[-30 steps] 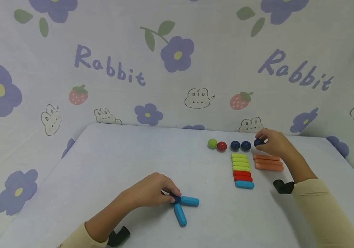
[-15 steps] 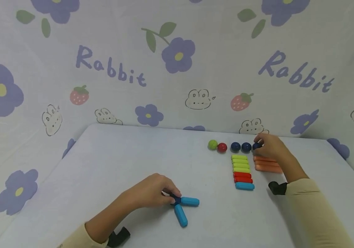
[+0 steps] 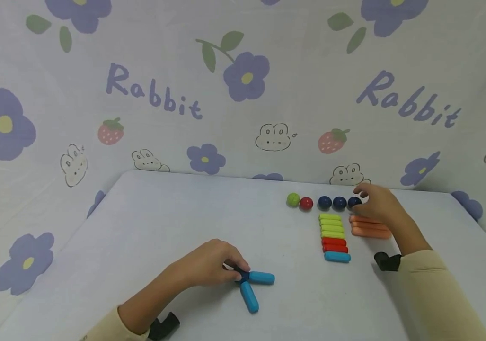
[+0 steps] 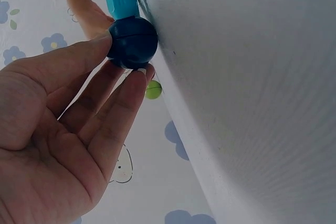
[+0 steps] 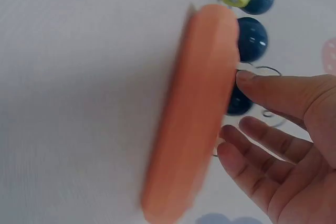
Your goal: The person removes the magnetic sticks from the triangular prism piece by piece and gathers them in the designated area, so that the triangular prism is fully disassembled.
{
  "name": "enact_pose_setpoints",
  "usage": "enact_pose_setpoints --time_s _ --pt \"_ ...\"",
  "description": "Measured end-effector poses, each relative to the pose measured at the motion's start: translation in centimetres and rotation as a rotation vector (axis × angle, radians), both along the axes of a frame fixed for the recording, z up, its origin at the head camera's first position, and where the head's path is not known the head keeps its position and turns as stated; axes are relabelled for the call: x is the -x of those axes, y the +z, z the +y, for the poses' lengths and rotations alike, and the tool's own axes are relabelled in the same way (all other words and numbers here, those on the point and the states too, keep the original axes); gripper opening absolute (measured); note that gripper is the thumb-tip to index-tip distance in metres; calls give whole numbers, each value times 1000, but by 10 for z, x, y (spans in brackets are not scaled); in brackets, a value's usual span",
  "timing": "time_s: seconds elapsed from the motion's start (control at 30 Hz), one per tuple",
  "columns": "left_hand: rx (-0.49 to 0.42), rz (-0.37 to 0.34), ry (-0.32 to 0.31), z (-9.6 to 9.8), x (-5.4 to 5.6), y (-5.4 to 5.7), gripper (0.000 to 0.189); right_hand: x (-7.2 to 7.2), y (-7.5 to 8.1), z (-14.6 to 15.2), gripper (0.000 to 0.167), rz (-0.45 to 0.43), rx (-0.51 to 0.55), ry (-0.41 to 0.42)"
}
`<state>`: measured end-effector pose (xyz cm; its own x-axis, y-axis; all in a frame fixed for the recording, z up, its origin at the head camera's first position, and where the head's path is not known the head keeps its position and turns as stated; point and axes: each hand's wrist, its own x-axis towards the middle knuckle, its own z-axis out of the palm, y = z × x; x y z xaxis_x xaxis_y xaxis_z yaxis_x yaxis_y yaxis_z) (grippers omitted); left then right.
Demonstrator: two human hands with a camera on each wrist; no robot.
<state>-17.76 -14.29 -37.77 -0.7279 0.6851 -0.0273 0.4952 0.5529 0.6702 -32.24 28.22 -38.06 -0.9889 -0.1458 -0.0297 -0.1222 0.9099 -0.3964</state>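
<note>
In the head view my left hand [image 3: 209, 264] pinches a dark blue ball [image 4: 133, 43] between thumb and fingertips. Two light blue sticks, one pointing right [image 3: 261, 278] and one toward the front [image 3: 249, 297], join that ball. At the back right, my right hand [image 3: 380, 204] is beside the last dark blue ball [image 3: 354, 202] of a row of three. Its thumb overlaps that ball in the right wrist view, while the other fingers are spread apart from it. Orange sticks [image 3: 370, 229] lie just below this hand, and one looms large in the right wrist view.
Left of the dark blue balls sit a red ball [image 3: 306, 203] and a green ball [image 3: 293, 199]. Below them is a stack of yellow-green sticks [image 3: 331, 227], red sticks [image 3: 334, 245] and one light blue stick [image 3: 337, 256]. A patterned cloth [image 3: 225, 118] hangs behind the white table [image 3: 174, 213].
My right hand has brought the dark blue ball down and slightly left to the end of the row, then loosened its fingers and shifted right. The left hand stays in place.
</note>
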Motion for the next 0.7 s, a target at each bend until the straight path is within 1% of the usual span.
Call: enact_pose_setpoints --time_s 0.1,0.2,0.27,0.33,0.4,0.47,0.6,0.67,0.7 --pt "2 -1 3 1 0 1 19 -8 7 1 48 37 -2 -14" --pt "6 -1 3 1 -1 1 20 -19 13 -7 41 96 5 -8" --pt "7 -3 5 1 -1 1 20 -28 17 -18 32 127 13 25" --pt "5 -5 6 1 -2 1 20 -43 22 -37 24 142 22 71" --pt "2 -9 8 1 -2 1 20 -59 25 -60 15 147 32 143" --pt "1 -9 9 1 -2 1 20 -78 27 -86 9 130 38 236" --pt "-3 -6 9 1 -2 0 20 -113 25 -134 5 70 58 459" --pt "-3 -4 8 1 -1 0 20 -125 23 -152 6 29 71 553" --pt "-4 -5 8 1 -1 0 20 -130 22 -159 7 13 81 585"
